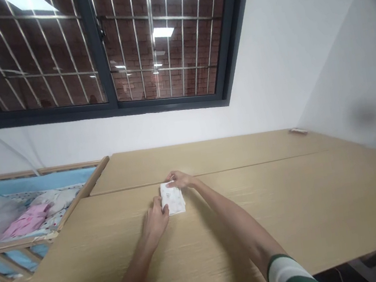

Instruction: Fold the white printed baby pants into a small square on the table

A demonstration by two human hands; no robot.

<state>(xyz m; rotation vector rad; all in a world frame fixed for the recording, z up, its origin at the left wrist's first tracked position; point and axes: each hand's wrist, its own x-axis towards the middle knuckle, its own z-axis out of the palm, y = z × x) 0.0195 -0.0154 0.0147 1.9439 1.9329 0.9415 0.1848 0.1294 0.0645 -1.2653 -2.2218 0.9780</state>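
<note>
A small folded white cloth (174, 201) with a faint print lies on the wooden table (271, 213), near the seam between two boards. My left hand (155, 218) grips its left edge, the thumb on top and the fingers curled at the side. At the far edge, my right hand (179, 179) pinches the cloth with the thumb over it and the fingers behind. Part of the fingers of both hands is hidden by the cloth.
A wooden crib (74, 204) with blue lining stands at the left, holding a pink cloth (27, 220) and white bedding. A small flat item (297, 131) lies at the table's far right. Behind is a white wall with a barred window (160, 42).
</note>
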